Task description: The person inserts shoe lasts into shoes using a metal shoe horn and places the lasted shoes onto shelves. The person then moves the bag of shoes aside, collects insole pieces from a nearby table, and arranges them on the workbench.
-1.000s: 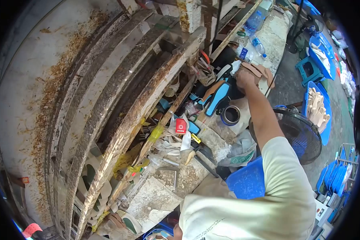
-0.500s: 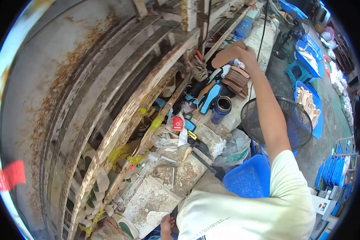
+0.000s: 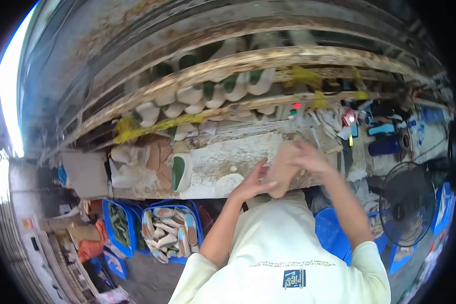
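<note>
A tan shoe insole (image 3: 282,172) is held above the bench in front of my body, slightly blurred. My right hand (image 3: 309,158) is closed on its upper end. My left hand (image 3: 253,181) is at the insole's lower left edge, fingers apart, the thumb reaching its lower end; whether it presses there I cannot tell. Left of both hands, a white shoe with a green inside (image 3: 183,171) rests on the whitish, crusted bench (image 3: 218,157). Brown pieces (image 3: 158,157) are heaped beyond that shoe.
Wooden racks (image 3: 228,63) with several white-and-green shoes (image 3: 190,95) rise behind the bench. A dark blue cup (image 3: 385,146) lies toward the right, near a black fan (image 3: 406,205). Below the bench are a blue basket of shoes (image 3: 200,218) and a blue bin (image 3: 332,228).
My view has swung left along the bench. My right hand has brought the insole from beside the stack to in front of me, and my left hand has come up beside it.
</note>
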### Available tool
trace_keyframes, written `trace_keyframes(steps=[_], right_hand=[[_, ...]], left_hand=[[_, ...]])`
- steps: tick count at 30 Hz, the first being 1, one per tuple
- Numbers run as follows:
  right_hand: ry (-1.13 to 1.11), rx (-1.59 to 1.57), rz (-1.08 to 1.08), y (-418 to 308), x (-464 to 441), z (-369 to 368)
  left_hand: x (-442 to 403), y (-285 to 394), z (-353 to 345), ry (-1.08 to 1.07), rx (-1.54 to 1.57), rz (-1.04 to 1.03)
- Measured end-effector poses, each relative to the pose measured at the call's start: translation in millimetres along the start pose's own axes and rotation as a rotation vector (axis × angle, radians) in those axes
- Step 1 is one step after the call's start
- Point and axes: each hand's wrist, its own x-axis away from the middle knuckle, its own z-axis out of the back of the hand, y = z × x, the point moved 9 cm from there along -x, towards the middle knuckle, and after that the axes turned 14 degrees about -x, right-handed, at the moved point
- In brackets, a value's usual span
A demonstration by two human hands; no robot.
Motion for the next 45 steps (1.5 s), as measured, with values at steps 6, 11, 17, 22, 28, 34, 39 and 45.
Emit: trace_keyframes(steps=[6, 11, 17, 22, 28, 34, 39, 45], right_hand=[[-0.104, -0.064, -0.209, 89.4, -88.8, -129.8], [-0.183, 0.384, 0.035, 143.5, -56.9, -122.7], [0.172, 0.688, -0.258, 199.3, 44.4, 110.2], [0.593, 0.798, -0.613, 157.8, 177.1, 339.0], [1.118, 0.978, 0.085, -105.3, 276.8, 520.1], [1.016, 0.843, -0.115, -113.8, 186.4, 717.7], [0.935, 0.691, -0.568, 159.7, 88.2, 906.1], [2.182, -1.039, -0.747, 233.2, 161.6, 815.7]], left_hand=[[15.8, -135.5, 80.4, 0.341, 0.339, 0.267], [16.8, -183.3, 157.9, 0.517, 0.022, 0.302], [-11.9, -241.1, 199.4, 0.585, -0.091, 0.470], [27.8, -233.4, 192.3, 0.781, -0.101, 0.868], [12.6, -198.2, 86.4, 0.851, -0.247, 0.948], [-92.6, -129.4, -85.2, 0.449, -0.272, 0.826], [-165.1, -86.7, -158.9, 0.282, -0.330, 0.801], [-232.6, -53.0, -193.3, 0.207, -0.410, 0.830]])
